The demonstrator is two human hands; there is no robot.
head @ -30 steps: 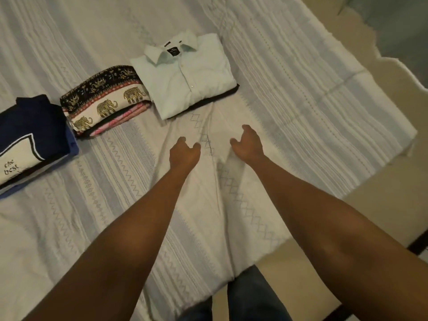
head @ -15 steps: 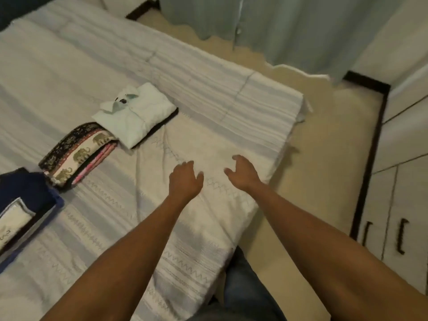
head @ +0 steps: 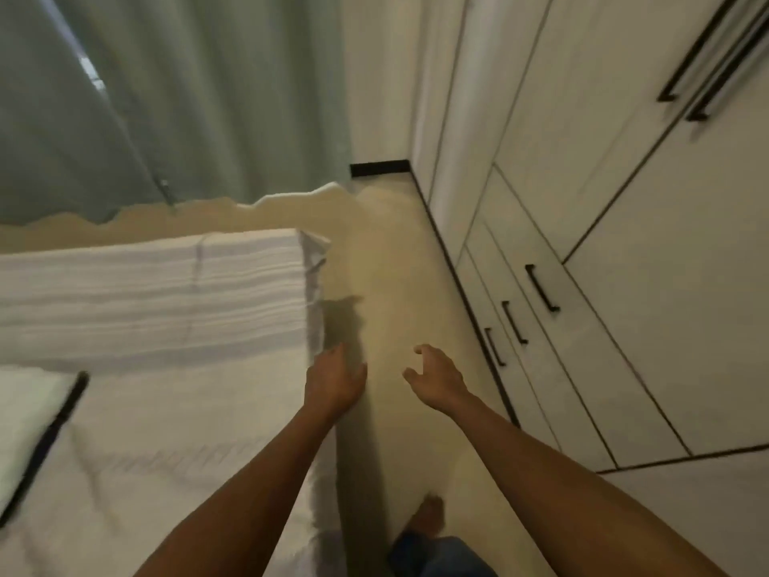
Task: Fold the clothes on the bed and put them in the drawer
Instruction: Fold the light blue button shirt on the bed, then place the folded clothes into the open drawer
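- Head view, blurred: the left hand (head: 335,381) hangs over the right edge of the bed (head: 174,310); its fingers are relaxed and hold nothing
- the right hand (head: 437,378) is just to its right, above the floor (head: 395,264); its fingers are apart, loosely curled round nothing; the two hands are near each other, not touching
- a folded white shirt (head: 21,414) lies on the bed at the left border of the view; a dark edge (head: 54,426) shows along its right side; it is well apart from both hands
- a strip of bare floor runs from near to far between the bed's right edge and the wardrobe (head: 666,285)
- three drawers (head: 545,368) with dark bar handles sit low in the wardrobe, right of the right hand; their fronts lie flush
- a curtain (head: 166,97) hangs beyond the bed's far edge; its hem reaches the floor
- a bare foot (head: 428,510) stands on the floor strip, near, just beside the bed
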